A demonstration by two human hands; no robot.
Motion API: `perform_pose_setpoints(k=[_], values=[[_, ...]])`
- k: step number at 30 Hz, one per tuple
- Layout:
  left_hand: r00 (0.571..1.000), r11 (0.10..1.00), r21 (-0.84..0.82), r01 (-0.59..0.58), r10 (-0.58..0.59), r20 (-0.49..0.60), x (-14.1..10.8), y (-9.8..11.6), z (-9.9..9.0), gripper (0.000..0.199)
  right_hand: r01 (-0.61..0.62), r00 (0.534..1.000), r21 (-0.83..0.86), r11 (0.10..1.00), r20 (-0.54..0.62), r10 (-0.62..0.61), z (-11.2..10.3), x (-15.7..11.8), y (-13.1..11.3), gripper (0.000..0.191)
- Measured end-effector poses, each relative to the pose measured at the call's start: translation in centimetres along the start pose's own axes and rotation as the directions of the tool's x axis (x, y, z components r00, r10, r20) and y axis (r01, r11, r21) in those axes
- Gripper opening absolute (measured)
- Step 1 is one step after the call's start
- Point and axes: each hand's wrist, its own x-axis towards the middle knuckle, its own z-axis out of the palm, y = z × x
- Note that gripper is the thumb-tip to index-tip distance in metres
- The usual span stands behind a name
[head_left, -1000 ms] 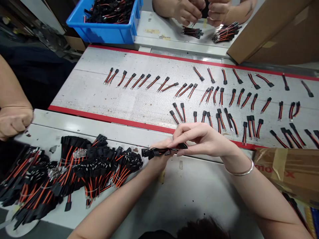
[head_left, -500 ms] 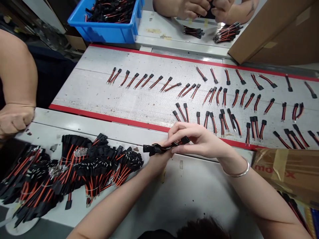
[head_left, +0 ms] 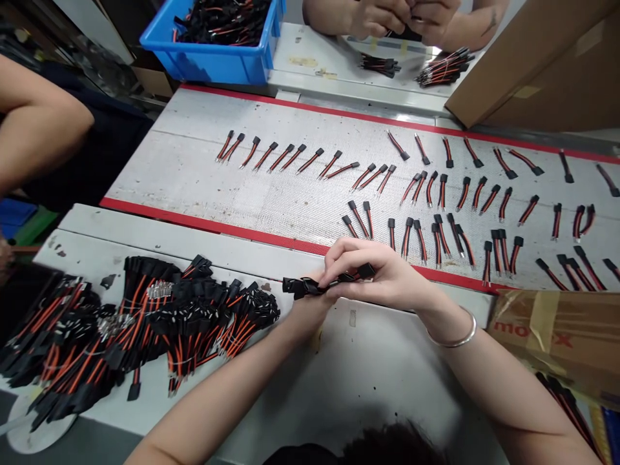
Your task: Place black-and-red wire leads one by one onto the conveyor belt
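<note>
My left hand (head_left: 310, 303) and my right hand (head_left: 372, 271) meet over the grey bench, both pinching a small bundle of black connector leads (head_left: 320, 287). Its black plugs stick out on either side of my fingers, and the wires are mostly hidden by them. A large heap of black connectors with red and black wires (head_left: 194, 316) lies on the bench, just left of my left hand. My right fingers are just above the red edge of a conveyor belt (head_left: 300, 242), and a silver bangle (head_left: 453, 339) circles my right wrist.
Several rows of loose red-and-black leads (head_left: 421, 242) lie on the perforated belt. Across it, a co-worker's hands (head_left: 387, 16) work above two bundles (head_left: 443, 68), next to a blue bin of leads (head_left: 194, 68). Cardboard boxes (head_left: 547, 64) stand at right.
My hands have drawn closer together around the bundle. The fist of the person at left has moved out of view, and the whole scene has shifted slightly right in the picture.
</note>
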Motion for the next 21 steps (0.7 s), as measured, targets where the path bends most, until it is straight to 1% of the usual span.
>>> perform_pose_setpoints(k=[3,6,7,9,12,14,16,17,19,20,21], values=[[1.000,1.000,0.014,-0.003,0.003,0.001,0.2,0.2,0.2,0.012,0.007,1.000,0.003,1.000,-0.013,-0.007,0.1,0.1,0.0,0.011],[1.000,0.999,-0.053,0.012,-0.012,-0.006,0.3,0.2,0.4,0.011,0.007,1.000,0.010,1.000,-0.025,-0.007,0.0,0.1,0.0,0.010],[1.000,0.997,-0.075,0.019,-0.020,-0.009,0.3,0.1,0.5,0.012,-0.007,1.000,0.005,1.000,-0.026,0.007,0.0,0.0,0.0,0.010],[0.999,0.991,-0.126,0.034,-0.035,-0.009,0.3,0.0,0.7,0.020,-0.057,0.998,-0.039,0.998,-0.038,0.055,-0.1,-0.1,0.0,0.010],[0.997,0.962,-0.263,0.067,-0.072,-0.013,0.3,-0.1,1.1,0.032,-0.156,0.983,-0.120,0.980,-0.120,0.142,-0.2,0.0,0.1,0.009],[0.995,0.926,-0.365,0.095,-0.100,0.003,0.4,-0.2,1.3,0.032,-0.219,0.962,-0.056,0.974,-0.181,0.206,-0.5,0.4,0.4,0.014],[0.993,0.896,-0.428,0.115,-0.112,0.031,0.4,-0.2,1.4,0.035,-0.253,0.933,0.099,0.962,-0.238,0.270,-1.2,1.4,1.0,0.018],[0.994,0.886,-0.451,0.110,-0.105,0.036,0.4,-0.2,1.5,0.038,-0.251,0.916,0.184,0.950,-0.273,0.295,-1.8,2.1,1.4,0.020],[0.996,0.872,-0.483,0.078,-0.085,0.007,0.4,-0.2,1.5,0.039,-0.237,0.872,0.302,0.923,-0.353,0.339,-3.1,3.7,2.5,0.024],[0.997,0.864,-0.499,0.058,-0.077,-0.017,0.4,-0.2,1.6,0.038,-0.245,0.853,0.333,0.911,-0.373,0.365,-3.8,4.6,3.1,0.026],[0.997,0.855,-0.518,0.039,-0.068,-0.037,0.4,-0.3,1.6,0.038,-0.287,0.838,0.332,0.899,-0.368,0.404,-4.5,5.5,3.8,0.030]])
